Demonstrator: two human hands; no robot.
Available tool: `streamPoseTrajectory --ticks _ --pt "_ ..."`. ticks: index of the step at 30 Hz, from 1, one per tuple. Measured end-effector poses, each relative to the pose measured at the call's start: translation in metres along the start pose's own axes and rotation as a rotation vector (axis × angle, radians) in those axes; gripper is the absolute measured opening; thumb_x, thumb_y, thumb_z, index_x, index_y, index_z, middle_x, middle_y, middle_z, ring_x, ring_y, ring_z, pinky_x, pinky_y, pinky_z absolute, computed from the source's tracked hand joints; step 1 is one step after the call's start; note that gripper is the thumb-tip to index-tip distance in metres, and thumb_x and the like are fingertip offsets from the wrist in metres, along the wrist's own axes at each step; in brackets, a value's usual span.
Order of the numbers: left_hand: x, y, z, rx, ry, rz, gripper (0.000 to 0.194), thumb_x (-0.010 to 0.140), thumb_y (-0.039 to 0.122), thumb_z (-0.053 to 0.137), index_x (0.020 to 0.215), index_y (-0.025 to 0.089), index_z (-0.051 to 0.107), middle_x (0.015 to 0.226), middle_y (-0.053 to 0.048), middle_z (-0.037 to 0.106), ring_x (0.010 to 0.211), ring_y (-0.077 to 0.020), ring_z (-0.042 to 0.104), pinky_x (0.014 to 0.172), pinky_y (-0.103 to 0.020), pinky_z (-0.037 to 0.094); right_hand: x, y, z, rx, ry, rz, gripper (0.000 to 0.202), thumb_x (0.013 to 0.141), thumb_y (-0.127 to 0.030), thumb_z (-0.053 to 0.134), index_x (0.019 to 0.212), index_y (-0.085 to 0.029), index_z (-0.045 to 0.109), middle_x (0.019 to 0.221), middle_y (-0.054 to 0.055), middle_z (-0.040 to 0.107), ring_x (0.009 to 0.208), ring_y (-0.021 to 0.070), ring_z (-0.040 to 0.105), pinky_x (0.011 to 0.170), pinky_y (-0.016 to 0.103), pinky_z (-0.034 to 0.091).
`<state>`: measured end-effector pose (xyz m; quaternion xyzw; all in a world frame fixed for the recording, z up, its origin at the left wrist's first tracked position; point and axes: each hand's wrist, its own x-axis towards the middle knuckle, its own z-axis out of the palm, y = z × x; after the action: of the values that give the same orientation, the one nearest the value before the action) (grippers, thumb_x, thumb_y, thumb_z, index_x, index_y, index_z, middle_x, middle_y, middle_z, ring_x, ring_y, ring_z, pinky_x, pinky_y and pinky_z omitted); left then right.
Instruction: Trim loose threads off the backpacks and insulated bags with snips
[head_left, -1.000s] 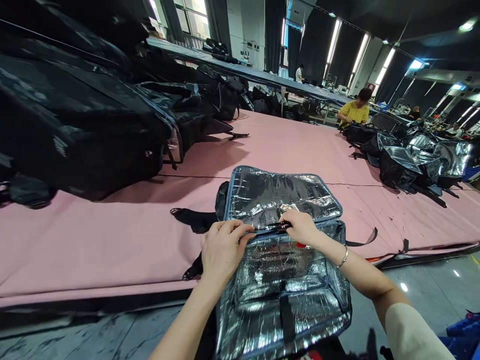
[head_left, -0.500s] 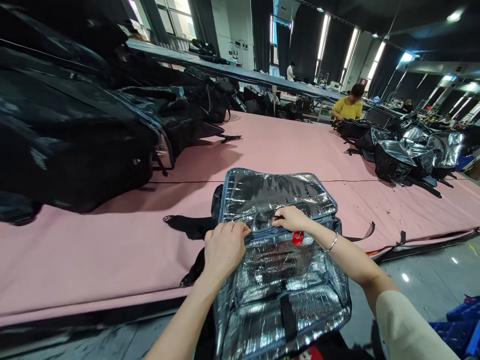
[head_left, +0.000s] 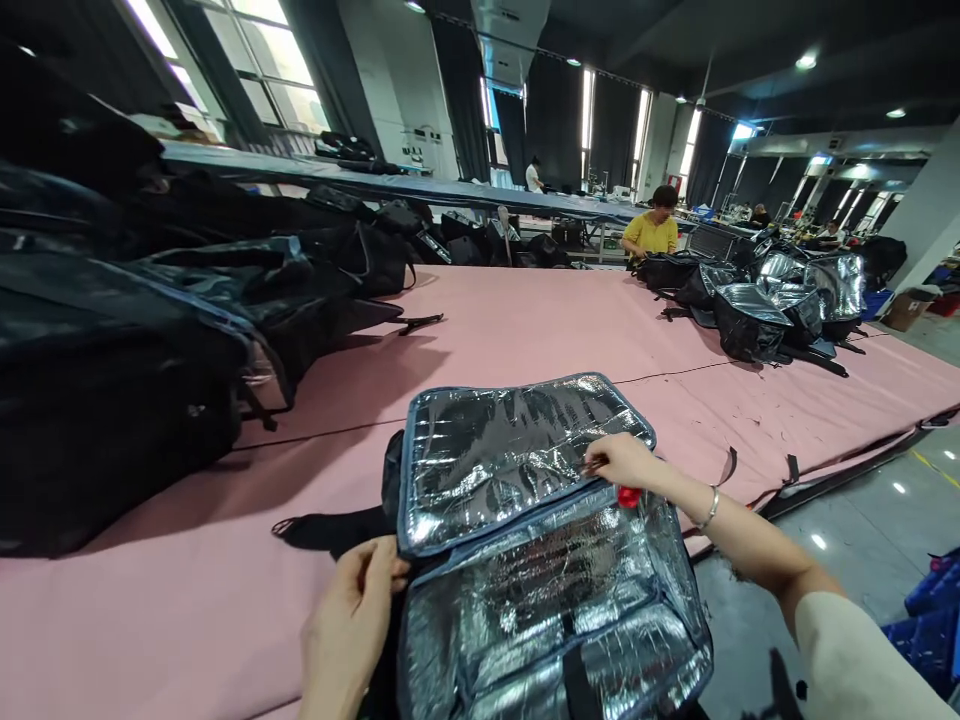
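One pink-covered surface (head_left: 510,310) carries the bags: black bags (head_left: 112,410) heaped along its left end, a smaller pile of foil-lined bags (head_left: 750,310) towards its far right corner. At its near edge lies the insulated bag (head_left: 435,640) in hand, opened out, its silver lid (head_left: 510,450) folded back towards the far edge and its compartment exposed, a black inner strap (head_left: 579,685) running across the foil. So the opening is done and the closing is not; handling along the hinge seam seems under way, though how much of it is finished cannot be told. The left hand (head_left: 351,610) curls its fingers at the lid's near left corner, its grip on any fabric unclear. The right hand (head_left: 630,463) has its fingertips drawn together by the near right corner, a dark sliver there too small to identify. Just below hangs a red tag (head_left: 628,496).
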<state>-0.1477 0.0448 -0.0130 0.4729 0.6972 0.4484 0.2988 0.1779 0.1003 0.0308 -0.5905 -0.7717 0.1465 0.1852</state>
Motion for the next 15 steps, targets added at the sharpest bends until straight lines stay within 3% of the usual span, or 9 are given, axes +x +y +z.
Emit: streamPoseTrajectory --ticks 5,8,12,15 --pt "-0.001 0.008 0.007 0.053 -0.043 0.008 0.061 0.066 0.067 0.05 0.109 0.024 0.051 0.079 -0.005 0.066 0.079 -0.0296 0.063 0.076 -0.044 0.048 0.002 0.075 -0.041 0.033 0.146 0.3 0.006 0.078 -0.022 0.064 0.076 -0.017 0.066 0.074 0.005 0.067 0.07 0.0164 0.059 0.059 0.024 0.036" --pt "-0.004 0.019 0.01 0.108 -0.028 -0.022 0.069 0.065 0.069 0.049 0.116 0.023 0.05 0.089 -0.008 0.066 0.087 -0.0324 0.063 0.079 -0.046 0.048 0.007 0.105 -0.052 0.126 0.163 0.414 0.012 0.08 -0.022 0.061 0.072 -0.013 0.064 0.069 0.006 0.066 0.066 0.0152 0.058 0.058 0.022 0.037" --pt "-0.007 0.028 0.009 0.112 -0.066 -0.007 0.067 0.069 0.063 0.048 0.122 0.022 0.049 0.102 -0.006 0.066 0.092 -0.0291 0.063 0.083 -0.041 0.05 0.025 0.115 -0.043 0.328 0.117 0.462 0.022 0.08 -0.031 0.062 0.068 -0.012 0.063 0.06 0.004 0.064 0.056 0.0119 0.055 0.053 0.02 0.038" --pt "-0.004 0.03 0.008 0.102 -0.114 0.016 0.068 0.069 0.061 0.05 0.126 0.024 0.048 0.106 -0.003 0.067 0.092 -0.0268 0.065 0.085 -0.038 0.052 0.045 0.109 -0.026 0.478 0.09 0.462 0.028 0.072 -0.037 0.069 0.062 -0.012 0.061 0.053 0.001 0.059 0.05 0.0112 0.051 0.049 0.02 0.038"
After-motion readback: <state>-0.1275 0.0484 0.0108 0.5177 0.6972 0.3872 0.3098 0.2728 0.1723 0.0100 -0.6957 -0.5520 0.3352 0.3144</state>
